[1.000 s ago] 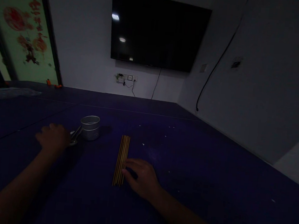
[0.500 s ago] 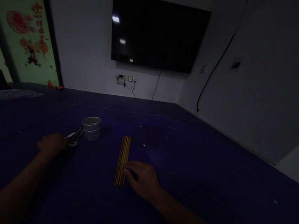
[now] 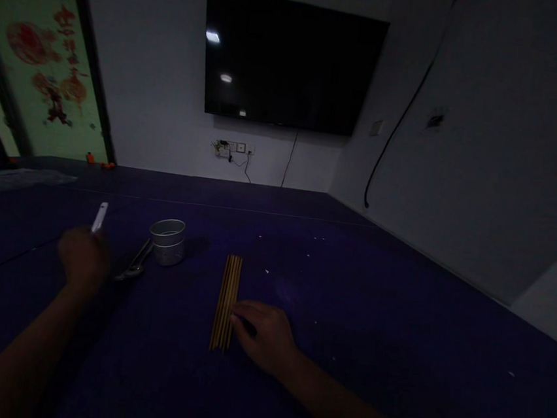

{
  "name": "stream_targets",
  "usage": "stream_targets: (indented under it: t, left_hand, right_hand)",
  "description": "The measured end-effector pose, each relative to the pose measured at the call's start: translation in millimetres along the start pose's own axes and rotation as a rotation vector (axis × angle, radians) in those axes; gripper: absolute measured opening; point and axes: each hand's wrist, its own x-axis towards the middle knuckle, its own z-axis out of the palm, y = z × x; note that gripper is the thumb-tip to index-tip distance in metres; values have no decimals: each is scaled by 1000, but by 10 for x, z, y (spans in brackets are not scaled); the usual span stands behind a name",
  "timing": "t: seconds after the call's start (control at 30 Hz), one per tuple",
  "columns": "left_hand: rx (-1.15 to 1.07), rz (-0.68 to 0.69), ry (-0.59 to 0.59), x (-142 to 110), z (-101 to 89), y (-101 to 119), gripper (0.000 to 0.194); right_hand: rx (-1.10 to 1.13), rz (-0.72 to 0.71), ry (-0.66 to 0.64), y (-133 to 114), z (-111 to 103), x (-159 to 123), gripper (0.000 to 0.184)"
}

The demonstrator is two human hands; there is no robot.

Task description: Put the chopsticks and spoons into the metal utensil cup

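My left hand [image 3: 84, 259], blurred by motion, is closed around a utensil with a white handle [image 3: 100, 217]. The handle's end has a small hole and points up; its other end is hidden by the hand. Just right of that hand, metal spoons [image 3: 133, 268] lie beside a silver metal cup [image 3: 167, 243], which stands upright. Several wooden chopsticks [image 3: 226, 301] lie side by side in a flat row on the dark blue surface. My right hand [image 3: 266, 333] rests at their right edge, thumb and fingertips pinched close together against the row.
The dark blue tabletop [image 3: 378, 297] reaches toward the wall, with small white specks scattered on it. Crumpled clear plastic [image 3: 15, 178] lies at the far left, near small orange objects [image 3: 100, 162]. A dark television [image 3: 292, 62] hangs above wall sockets [image 3: 238, 148].
My left hand has lifted the white-handled utensil away from the spoons beside the cup, moving left and turning its handle upward. My right hand stays at the chopsticks.
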Motion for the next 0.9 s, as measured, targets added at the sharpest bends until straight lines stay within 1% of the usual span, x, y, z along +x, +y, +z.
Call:
stream_targets:
  t: [0.03, 0.07, 0.1, 0.13, 0.17, 0.23, 0.27, 0.3, 0.33, 0.37, 0.4, 0.43, 0.5, 0.63, 0.8, 0.9]
  left_hand:
    - [-4, 9, 68, -20, -39, 57, 39]
    - [-12, 56, 131, -60, -74, 130, 38]
    - [-40, 141, 202, -127, -102, 219, 36]
    - [-78, 261, 235, -220, -121, 321, 33]
    - [-127, 416, 251, -338, -129, 432, 30]
    - [-269, 760, 304, -630, -114, 669, 21]
    - [-335, 938, 294, -790, -96, 786, 18]
    - [-406, 1081, 276, -947, -74, 895, 17]
    - [-480, 1145, 273, -1094, -52, 993, 18]
    - [-548, 1174, 263, -1224, -31, 1075, 20]
    - [-596, 1178, 217, -1334, -12, 1139, 22]
    - [-629, 1213, 188, -1420, 5, 1184, 24]
    - [-659, 1210, 123, -1527, 34, 1224, 26]
    - [-687, 1149, 6, -1573, 92, 1196, 29]
    - [-729, 1183, -33, -1574, 128, 1164, 39]
    - [-748, 1180, -104, -1593, 102, 1157, 48]
  right_hand:
    - [4, 7, 8, -9, -2, 1, 24]
    - [9, 13, 18, -19, -5, 2, 24]
    - [14, 19, 30, -29, -9, 2, 24]
    - [18, 22, 45, -39, -14, 1, 25]
    - [21, 21, 62, -48, -21, -1, 25]
    - [27, 10, 98, -61, -37, -9, 27]
    - [31, 3, 116, -63, -45, -15, 28]
    - [35, -5, 129, -64, -53, -21, 30]
    - [38, -10, 136, -63, -60, -27, 30]
    - [38, -11, 141, -61, -65, -33, 30]
    - [34, -9, 148, -59, -68, -38, 30]
    - [31, -3, 155, -56, -68, -41, 30]
    - [44, 10, 167, -52, -60, -43, 31]
    - [125, 74, 212, -51, -28, -33, 36]
    - [229, 180, 278, -61, -15, -13, 38]
    - [290, 237, 283, -52, -17, -8, 39]
